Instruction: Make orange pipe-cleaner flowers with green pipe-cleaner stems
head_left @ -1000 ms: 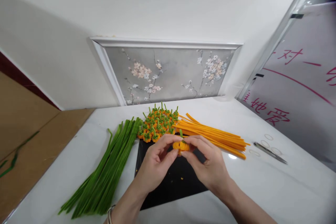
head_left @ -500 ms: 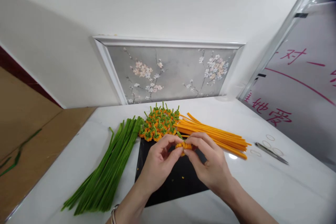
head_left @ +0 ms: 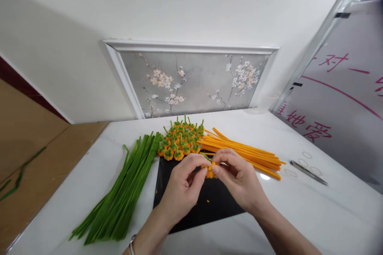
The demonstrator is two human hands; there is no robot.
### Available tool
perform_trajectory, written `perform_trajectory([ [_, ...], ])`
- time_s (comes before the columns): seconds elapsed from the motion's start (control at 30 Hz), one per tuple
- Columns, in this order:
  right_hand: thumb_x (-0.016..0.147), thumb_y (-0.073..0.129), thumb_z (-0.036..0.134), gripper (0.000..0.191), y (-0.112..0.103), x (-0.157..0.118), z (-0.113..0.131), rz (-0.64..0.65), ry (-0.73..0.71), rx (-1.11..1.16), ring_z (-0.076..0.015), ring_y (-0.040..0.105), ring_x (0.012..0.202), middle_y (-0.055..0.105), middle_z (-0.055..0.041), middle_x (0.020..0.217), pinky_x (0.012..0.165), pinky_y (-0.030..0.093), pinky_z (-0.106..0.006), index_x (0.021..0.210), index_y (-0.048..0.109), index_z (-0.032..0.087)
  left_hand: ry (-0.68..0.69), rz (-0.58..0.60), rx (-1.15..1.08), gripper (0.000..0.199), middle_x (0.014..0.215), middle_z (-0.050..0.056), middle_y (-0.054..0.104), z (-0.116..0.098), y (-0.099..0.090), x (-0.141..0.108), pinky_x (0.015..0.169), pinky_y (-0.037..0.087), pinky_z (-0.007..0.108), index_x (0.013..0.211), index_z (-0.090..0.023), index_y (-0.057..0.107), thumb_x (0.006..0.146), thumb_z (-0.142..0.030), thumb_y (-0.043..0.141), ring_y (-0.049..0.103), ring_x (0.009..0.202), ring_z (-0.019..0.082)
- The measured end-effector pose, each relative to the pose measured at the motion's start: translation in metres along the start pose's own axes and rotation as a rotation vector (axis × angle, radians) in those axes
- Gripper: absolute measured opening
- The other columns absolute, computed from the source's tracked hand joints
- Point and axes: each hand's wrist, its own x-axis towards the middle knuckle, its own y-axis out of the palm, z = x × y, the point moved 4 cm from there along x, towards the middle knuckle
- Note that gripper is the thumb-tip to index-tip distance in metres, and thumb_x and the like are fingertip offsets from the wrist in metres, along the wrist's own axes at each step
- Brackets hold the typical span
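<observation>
Between my fingertips is a small orange piece [head_left: 210, 171] of fuzzy stem, with a green stem poking out at its top left. My left hand [head_left: 186, 185] pinches it from the left, thumb and forefinger on its edge. From the right, my right hand [head_left: 241, 179] grips the same piece, its thumb on the front. Both hands are over a black mat [head_left: 206, 211]. Just behind them stands a cluster of small orange pieces with green tops [head_left: 179, 141]. Orange fuzzy stems [head_left: 245, 151] lie behind my right hand.
A bundle of long green stems [head_left: 119, 195] lies on the white table [head_left: 299, 215] at the left. Toward the right are a pen-like metal tool [head_left: 309, 173] and several thin clear rings. Behind the table is a wall with a framed floral panel [head_left: 197, 83].
My right thumb has moved up onto the front of the orange piece, and the piece is turned a little, showing more of its lower part. The view has shifted slightly.
</observation>
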Motion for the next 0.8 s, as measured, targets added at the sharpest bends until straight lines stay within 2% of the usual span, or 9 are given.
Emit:
perform_trajectory([
  [0.17, 0.085, 0.059, 0.021, 0.006, 0.0, 0.0, 0.0, -0.013, -0.02, -0.018, -0.0149, 0.059, 0.077, 0.058, -0.0057, 0.095, 0.062, 0.05, -0.024, 0.088, 0.064, 0.021, -0.035, -0.04, -0.016, 0.008, 0.091, 0.002, 0.063, 0.002, 0.0, 0.001, 0.075, 0.045, 0.022, 0.091, -0.02, 0.062, 0.087, -0.018, 0.055, 0.059, 0.085, 0.014],
  [0.4, 0.087, 0.057, 0.019, 0.009, 0.003, -0.002, 0.001, -0.018, -0.07, -0.1, -0.0162, 0.059, 0.084, 0.059, -0.0056, 0.095, 0.07, 0.05, -0.026, 0.09, 0.064, 0.021, -0.077, -0.087, -0.007, 0.011, 0.088, 0.001, 0.064, 0.006, 0.001, -0.001, 0.073, 0.048, 0.021, 0.087, -0.02, 0.061, 0.085, -0.014, 0.053, 0.061, 0.081, 0.013],
  [0.57, 0.086, 0.056, 0.019, 0.01, 0.004, -0.004, 0.001, -0.018, -0.068, -0.1, -0.0174, 0.06, 0.084, 0.059, -0.0061, 0.094, 0.07, 0.052, -0.027, 0.087, 0.065, 0.022, -0.111, -0.108, -0.003, 0.02, 0.095, 0.0, 0.066, 0.011, 0.005, -0.004, 0.075, 0.052, 0.02, 0.099, -0.024, 0.061, 0.084, -0.013, 0.054, 0.063, 0.086, 0.012],
  [0.7, 0.085, 0.059, 0.021, 0.01, 0.003, -0.001, -0.001, -0.029, -0.029, -0.06, -0.0186, 0.061, 0.087, 0.06, -0.007, 0.097, 0.068, 0.054, -0.027, 0.091, 0.066, 0.023, -0.179, -0.134, -0.131, 0.018, 0.096, 0.001, 0.065, 0.016, 0.006, -0.002, 0.08, 0.052, 0.021, 0.098, -0.023, 0.061, 0.081, -0.015, 0.059, 0.064, 0.09, 0.013],
  [0.8, 0.083, 0.063, 0.023, 0.019, 0.0, 0.001, -0.002, -0.072, -0.023, 0.006, -0.0194, 0.06, 0.094, 0.058, -0.0078, 0.104, 0.07, 0.056, -0.027, 0.101, 0.063, 0.023, -0.252, -0.176, -0.302, 0.019, 0.092, 0.0, 0.064, 0.019, 0.005, 0.0, 0.08, 0.053, 0.022, 0.098, -0.022, 0.062, 0.08, -0.019, 0.063, 0.063, 0.087, 0.013],
])
